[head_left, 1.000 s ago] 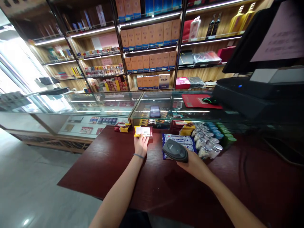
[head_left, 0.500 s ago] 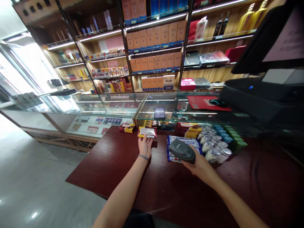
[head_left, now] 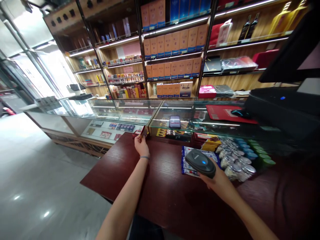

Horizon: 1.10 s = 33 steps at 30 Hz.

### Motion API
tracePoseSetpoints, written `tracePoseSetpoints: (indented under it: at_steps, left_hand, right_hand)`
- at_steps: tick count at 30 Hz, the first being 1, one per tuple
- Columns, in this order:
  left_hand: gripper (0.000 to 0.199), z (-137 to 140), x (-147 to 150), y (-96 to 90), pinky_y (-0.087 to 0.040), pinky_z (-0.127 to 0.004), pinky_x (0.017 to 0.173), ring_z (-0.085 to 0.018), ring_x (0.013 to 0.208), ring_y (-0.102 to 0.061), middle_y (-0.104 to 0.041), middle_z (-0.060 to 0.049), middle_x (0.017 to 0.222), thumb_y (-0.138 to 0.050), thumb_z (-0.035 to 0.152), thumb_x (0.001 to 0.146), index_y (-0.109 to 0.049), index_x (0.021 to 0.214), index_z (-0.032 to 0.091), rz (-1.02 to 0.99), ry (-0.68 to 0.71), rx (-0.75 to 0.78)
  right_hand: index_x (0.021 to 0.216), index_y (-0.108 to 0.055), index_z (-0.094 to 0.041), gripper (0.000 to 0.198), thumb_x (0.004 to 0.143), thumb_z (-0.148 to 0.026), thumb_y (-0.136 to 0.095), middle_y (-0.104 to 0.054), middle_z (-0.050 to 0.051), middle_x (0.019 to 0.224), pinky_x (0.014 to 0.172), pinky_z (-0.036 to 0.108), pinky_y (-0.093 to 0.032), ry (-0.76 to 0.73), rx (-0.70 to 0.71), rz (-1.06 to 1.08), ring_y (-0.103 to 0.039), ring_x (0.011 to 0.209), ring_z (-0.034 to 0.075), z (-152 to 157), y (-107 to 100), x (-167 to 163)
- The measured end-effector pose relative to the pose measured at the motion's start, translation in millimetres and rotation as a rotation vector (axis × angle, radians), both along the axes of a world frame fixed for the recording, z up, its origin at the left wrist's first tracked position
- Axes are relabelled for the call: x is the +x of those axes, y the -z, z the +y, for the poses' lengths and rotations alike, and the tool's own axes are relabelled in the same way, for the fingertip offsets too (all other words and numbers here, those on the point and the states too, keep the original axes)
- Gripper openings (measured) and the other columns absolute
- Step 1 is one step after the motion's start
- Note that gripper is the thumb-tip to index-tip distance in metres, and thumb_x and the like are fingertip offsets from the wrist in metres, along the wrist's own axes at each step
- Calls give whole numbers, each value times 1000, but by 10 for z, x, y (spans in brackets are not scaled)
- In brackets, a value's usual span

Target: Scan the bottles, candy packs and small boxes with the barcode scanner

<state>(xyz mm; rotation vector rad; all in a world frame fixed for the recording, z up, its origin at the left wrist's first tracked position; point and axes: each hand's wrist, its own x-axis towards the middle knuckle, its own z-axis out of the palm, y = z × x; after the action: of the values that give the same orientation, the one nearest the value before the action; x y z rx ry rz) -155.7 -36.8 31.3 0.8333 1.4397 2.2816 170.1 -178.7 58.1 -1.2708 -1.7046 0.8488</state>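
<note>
My left hand (head_left: 141,146) is closed on a red and yellow chocolate bar (head_left: 144,131), tilted on edge at the far left of the brown table (head_left: 165,173). Right by it lies a small stack of similar bars (head_left: 136,134), partly hidden. In my right hand (head_left: 217,180) is a dark barcode scanner (head_left: 200,162) with a blue light lit on top. Beneath the scanner lie blue and white packets (head_left: 184,165), partly covered by it. A larger stack of red and yellow bars (head_left: 200,140) sits just behind them.
Several jars with silver lids (head_left: 233,170) and tubs with blue and green lids (head_left: 268,162) stand to the right. A glass display counter (head_left: 120,111) runs behind the table. A dark till machine (head_left: 277,106) looms at right, near a mouse (head_left: 240,113) on a red mat (head_left: 217,112).
My left hand has carried the chocolate bar left to the small stack and turned it on edge. The scanner's blue light has come on. The view has shifted left.
</note>
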Motion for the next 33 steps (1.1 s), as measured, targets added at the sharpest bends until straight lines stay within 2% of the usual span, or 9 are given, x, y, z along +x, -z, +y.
tracePoseSetpoints:
  at_steps: [3,5,7,11,17,21,26,29,33]
  left_hand:
    - [10,9,-407,-31,-50,-33,93,-19,97,-66,-70,-5,98,-57,23,89,-64,95,19,389,-12,-106]
    - [19,-4,-659,-59,-47,-37,101,-21,111,-64,-71,-7,111,-51,16,90,-67,99,21,747,78,-157]
    - [20,-2,-853,-96,-44,-40,105,-23,117,-61,-70,-8,114,-51,14,91,-68,98,22,1063,175,-226]
    - [19,94,-1026,-161,-44,-38,105,-22,114,-61,-70,-10,111,-49,19,96,-68,97,21,1415,254,-355]
    - [19,303,-1091,-182,-49,-32,92,-21,104,-65,-70,-9,108,-48,20,97,-66,102,19,1506,309,-544]
    - [23,344,-1126,-214,-49,-30,94,-21,109,-64,-69,-9,114,-51,15,93,-66,110,19,1516,387,-580]
    - [31,336,-1128,-241,-49,-29,97,-21,113,-64,-67,-10,120,-52,14,91,-63,120,19,1512,401,-648]
    - [34,369,-1159,-240,-48,-31,100,-22,114,-63,-67,-11,122,-53,13,89,-64,120,19,1537,451,-626]
    - [39,441,-1186,-243,-46,-37,104,-25,116,-62,-68,-11,118,-59,7,78,-67,115,19,1552,503,-531]
  right_hand:
    - [120,-51,-21,44,82,-39,-65,-67,2,75,55,27,-47,10,-3,39,-68,71,21,-35,-57,-17]
    - [122,-52,-21,47,81,-40,-66,-68,3,76,54,27,-46,26,4,66,-67,71,21,-58,-91,-34]
    - [122,-53,-21,48,80,-40,-68,-68,2,75,54,26,-47,45,11,84,-67,70,21,-71,-110,-47]
    - [115,-57,-22,42,79,-40,-69,-68,2,76,56,27,-48,77,13,108,-67,71,21,-70,-109,-51]
    - [116,-57,-23,44,79,-42,-69,-69,3,82,54,27,-47,111,-7,102,-67,74,21,-52,-80,-35]
    - [114,-57,-23,45,77,-42,-70,-69,2,80,54,27,-47,134,-15,119,-66,68,20,-43,-63,-21]
    - [113,-57,-22,42,79,-43,-70,-68,2,77,52,26,-44,117,-25,115,-63,64,18,-47,-69,-7]
    - [114,-55,-21,43,80,-43,-69,-63,-2,66,47,25,-40,87,-41,124,-55,50,14,-55,-93,-13]
    - [117,-52,-22,45,80,-41,-67,-56,-7,57,41,25,-36,96,-93,148,-45,41,12,-65,-171,-18]
